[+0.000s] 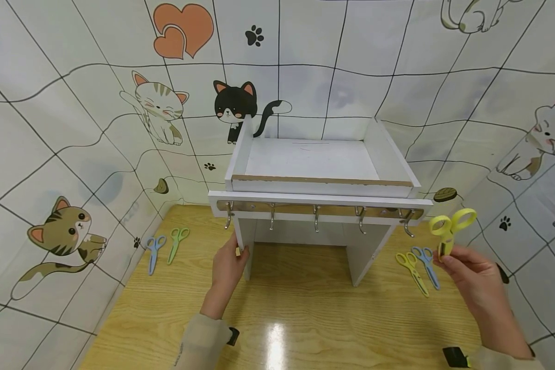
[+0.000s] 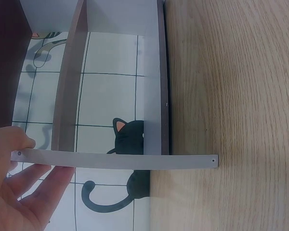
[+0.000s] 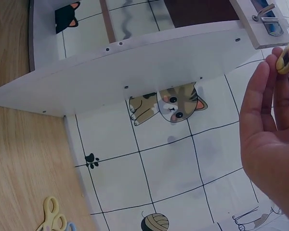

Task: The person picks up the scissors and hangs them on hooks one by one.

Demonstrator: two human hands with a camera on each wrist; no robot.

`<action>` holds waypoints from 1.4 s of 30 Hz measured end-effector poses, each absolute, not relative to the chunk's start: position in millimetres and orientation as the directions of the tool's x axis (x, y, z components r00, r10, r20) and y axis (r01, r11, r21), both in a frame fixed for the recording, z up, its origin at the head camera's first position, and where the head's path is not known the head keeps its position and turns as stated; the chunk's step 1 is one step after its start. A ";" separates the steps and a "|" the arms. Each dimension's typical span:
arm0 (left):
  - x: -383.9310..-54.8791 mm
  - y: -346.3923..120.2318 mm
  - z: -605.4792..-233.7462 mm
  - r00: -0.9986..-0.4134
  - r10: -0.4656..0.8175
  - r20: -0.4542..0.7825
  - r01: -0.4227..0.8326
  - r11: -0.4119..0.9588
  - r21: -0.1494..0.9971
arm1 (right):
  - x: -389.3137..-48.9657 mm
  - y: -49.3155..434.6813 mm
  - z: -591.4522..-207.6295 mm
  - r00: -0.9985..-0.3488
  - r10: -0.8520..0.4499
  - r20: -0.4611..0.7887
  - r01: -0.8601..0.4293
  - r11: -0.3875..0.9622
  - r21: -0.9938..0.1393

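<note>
A white shelf (image 1: 305, 184) with a row of metal hooks (image 1: 316, 218) along its front stands on the table. My left hand (image 1: 228, 270) grips the shelf's left side panel just below the hook rail; the left wrist view has the thumb and fingers (image 2: 50, 185) around its edge. At the right, my right hand (image 1: 481, 293) pinches yellow scissors (image 1: 449, 228) by the blade end, handles upward, near the rightmost hook but apart from it. Only a small part of these scissors (image 3: 282, 65) appears in the right wrist view.
Green scissors (image 1: 178, 245) and blue scissors (image 1: 154, 253) lie on the wooden table (image 1: 314, 324) left of the shelf. Another yellow pair (image 1: 413, 273) and blue pair (image 1: 426, 266) lie to its right. A cat-printed wall covering (image 1: 305, 31) surrounds the table's back and sides.
</note>
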State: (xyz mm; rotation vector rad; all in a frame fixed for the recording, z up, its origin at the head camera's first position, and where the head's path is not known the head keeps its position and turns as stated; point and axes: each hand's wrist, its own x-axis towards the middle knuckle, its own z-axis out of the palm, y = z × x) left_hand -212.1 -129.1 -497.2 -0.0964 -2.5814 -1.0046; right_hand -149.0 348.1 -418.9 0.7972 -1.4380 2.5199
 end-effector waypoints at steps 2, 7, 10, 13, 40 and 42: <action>-212.3 -129.1 -497.6 -0.931 -0.070 0.357 0.190 0.744 0.641 | -149.0 348.1 -420.2 -0.843 -0.177 0.508 -0.368 -0.500 -0.784; -212.1 -128.9 -497.1 -0.932 -0.074 0.356 0.186 0.744 0.642 | -150.3 346.8 -424.5 -0.827 -0.224 0.515 -0.409 -0.389 -0.826; -212.3 -128.9 -497.2 -0.932 -0.076 0.355 0.183 0.746 0.640 | -151.1 346.1 -427.8 -0.828 -0.246 0.505 -0.410 -0.348 -0.843; -212.6 -128.8 -497.5 -0.932 -0.079 0.352 0.179 0.747 0.640 | -152.1 346.3 -431.1 -0.837 -0.258 0.482 -0.399 -0.315 -0.861; -212.6 -129.0 -498.9 -0.931 -0.076 0.357 0.188 0.740 0.646 | -152.6 346.0 -452.0 -0.964 -0.129 0.231 -0.207 -0.179 -0.962; -212.8 -128.9 -499.1 -0.930 -0.077 0.360 0.189 0.739 0.647 | -152.3 347.0 -453.3 -0.968 -0.124 0.220 -0.196 -0.185 -0.963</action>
